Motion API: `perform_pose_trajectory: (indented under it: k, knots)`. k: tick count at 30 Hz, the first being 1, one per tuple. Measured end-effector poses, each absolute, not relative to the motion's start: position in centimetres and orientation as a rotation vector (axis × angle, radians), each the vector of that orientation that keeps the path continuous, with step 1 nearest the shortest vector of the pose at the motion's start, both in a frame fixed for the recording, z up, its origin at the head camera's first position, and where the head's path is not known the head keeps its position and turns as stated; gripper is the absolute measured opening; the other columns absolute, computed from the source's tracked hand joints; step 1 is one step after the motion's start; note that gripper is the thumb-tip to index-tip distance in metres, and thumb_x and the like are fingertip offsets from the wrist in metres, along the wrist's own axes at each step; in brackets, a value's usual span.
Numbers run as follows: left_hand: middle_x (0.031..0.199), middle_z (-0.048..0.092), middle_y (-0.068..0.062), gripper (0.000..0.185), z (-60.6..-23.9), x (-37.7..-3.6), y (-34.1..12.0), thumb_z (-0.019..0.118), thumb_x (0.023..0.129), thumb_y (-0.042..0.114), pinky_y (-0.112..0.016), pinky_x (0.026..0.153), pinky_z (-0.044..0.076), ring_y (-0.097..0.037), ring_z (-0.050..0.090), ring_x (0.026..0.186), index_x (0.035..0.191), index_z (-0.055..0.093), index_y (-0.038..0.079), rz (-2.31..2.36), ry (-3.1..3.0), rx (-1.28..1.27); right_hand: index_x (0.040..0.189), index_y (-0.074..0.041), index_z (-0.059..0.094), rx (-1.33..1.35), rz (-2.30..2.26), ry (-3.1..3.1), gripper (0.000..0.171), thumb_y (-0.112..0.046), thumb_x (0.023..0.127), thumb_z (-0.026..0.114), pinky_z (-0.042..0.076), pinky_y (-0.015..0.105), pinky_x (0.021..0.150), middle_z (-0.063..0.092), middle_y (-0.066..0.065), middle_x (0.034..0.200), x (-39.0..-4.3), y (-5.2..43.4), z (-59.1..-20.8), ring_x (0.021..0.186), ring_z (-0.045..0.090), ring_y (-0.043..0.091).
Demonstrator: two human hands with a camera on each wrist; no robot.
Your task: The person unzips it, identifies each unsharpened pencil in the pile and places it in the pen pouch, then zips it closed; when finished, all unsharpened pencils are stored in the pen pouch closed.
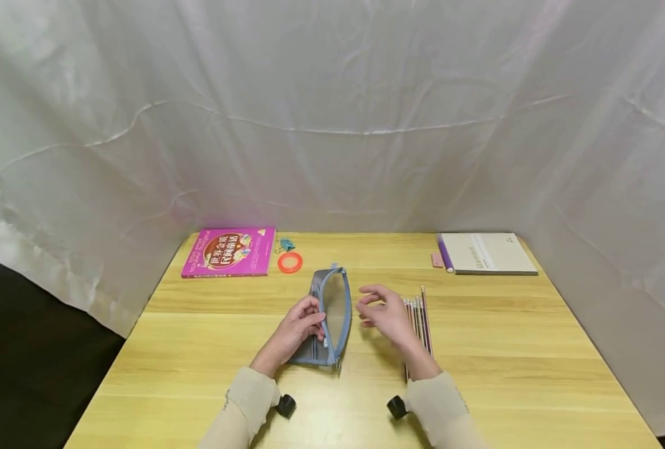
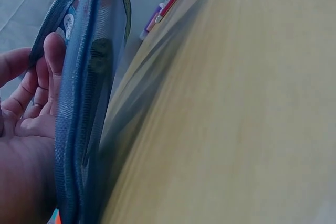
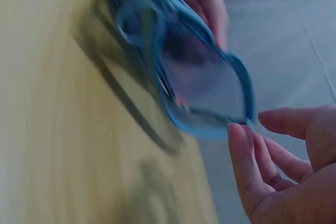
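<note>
A grey-blue mesh pencil pouch (image 1: 329, 316) stands on edge mid-table, its zipped top unzipped and bowed open. My left hand (image 1: 301, 325) grips the pouch's left side, fingers curled round its rim; the left wrist view shows those fingers (image 2: 50, 61) against the pouch (image 2: 79, 108). My right hand (image 1: 381, 312) hovers just right of the pouch, fingers loosely spread and holding nothing. In the blurred right wrist view the right hand (image 3: 278, 156) is apart from the pouch (image 3: 205, 87). Several pencils (image 1: 420, 318) lie on the table under and beside the right hand.
On the wooden table (image 1: 511, 337) a pink book (image 1: 229, 252) lies back left, with a blue binder clip (image 1: 286, 244) and an orange tape ring (image 1: 290, 262) beside it. A notebook (image 1: 486, 253) and pink eraser (image 1: 436, 259) lie back right. White cloth (image 1: 332, 112) surrounds the table.
</note>
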State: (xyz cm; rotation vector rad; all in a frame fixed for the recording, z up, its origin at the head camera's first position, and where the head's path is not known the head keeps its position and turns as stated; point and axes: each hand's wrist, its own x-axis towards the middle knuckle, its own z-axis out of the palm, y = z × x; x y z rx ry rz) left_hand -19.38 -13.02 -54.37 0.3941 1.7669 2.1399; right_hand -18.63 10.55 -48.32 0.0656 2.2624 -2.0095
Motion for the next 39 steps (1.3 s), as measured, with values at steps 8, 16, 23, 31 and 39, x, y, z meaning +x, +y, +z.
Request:
perform_pose_trajectory:
  k: [8, 16, 23, 31, 39]
  knots:
    - [0.091, 0.053, -0.003, 0.006, -54.6, -19.5, -13.2, 0.054, 0.106, 0.010, -0.026, 0.068, 0.058, -0.013, 0.061, 0.072, 0.108, 0.049, 0.007, 2.142, 1.767, 0.385, 0.137, 0.003, 0.058, 0.192, -1.875, 2.469, 0.043, -0.005, 0.096, 0.070, 0.066, 0.036, 0.072, 0.063, 0.018, 0.112, -18.3, 17.9, -48.0, 0.080, 0.072, 0.019]
    - [0.093, 0.051, -0.004, 0.015, -54.8, -19.1, -13.8, 0.054, 0.106, 0.010, -0.026, 0.067, 0.057, -0.014, 0.061, 0.072, 0.113, 0.046, -0.001, 2.149, 1.760, 0.372, 0.138, 0.003, 0.057, 0.388, -1.622, 2.634, 0.044, -0.010, 0.098, 0.068, 0.065, 0.036, 0.071, 0.064, 0.019, 0.115, -17.4, 22.6, -49.9, 0.081, 0.073, 0.023]
    - [0.093, 0.052, -0.003, 0.010, -55.1, -19.1, -14.1, 0.054, 0.106, 0.011, -0.026, 0.068, 0.058, -0.013, 0.061, 0.073, 0.111, 0.048, 0.005, 2.171, 1.730, 0.382, 0.137, 0.003, 0.058, 0.415, -1.569, 2.633, 0.045, -0.010, 0.096, 0.072, 0.062, 0.027, 0.069, 0.065, 0.017, 0.113, -17.3, 23.6, -51.2, 0.086, 0.068, 0.019]
    - [0.092, 0.052, -0.002, 0.016, -55.2, -19.1, -14.0, 0.054, 0.105, 0.008, -0.024, 0.067, 0.057, -0.012, 0.061, 0.072, 0.113, 0.045, -0.003, 2.188, 1.719, 0.366, 0.134, 0.004, 0.059, 0.449, -1.650, 2.546, 0.044, -0.005, 0.093, 0.074, 0.060, 0.027, 0.061, 0.064, 0.010, 0.101, -17.4, 23.4, -52.4, 0.075, 0.065, 0.017]
    - [0.092, 0.052, -0.002, 0.024, -55.4, -19.0, -13.9, 0.054, 0.105, 0.009, -0.025, 0.067, 0.057, -0.011, 0.061, 0.072, 0.116, 0.041, -0.008, 2.178, 1.711, 0.346, 0.134, 0.004, 0.058, 0.442, -1.626, 2.546, 0.046, -0.001, 0.091, 0.075, 0.060, 0.028, 0.062, 0.063, 0.014, 0.105, -17.5, 23.2, -52.7, 0.075, 0.065, 0.018]
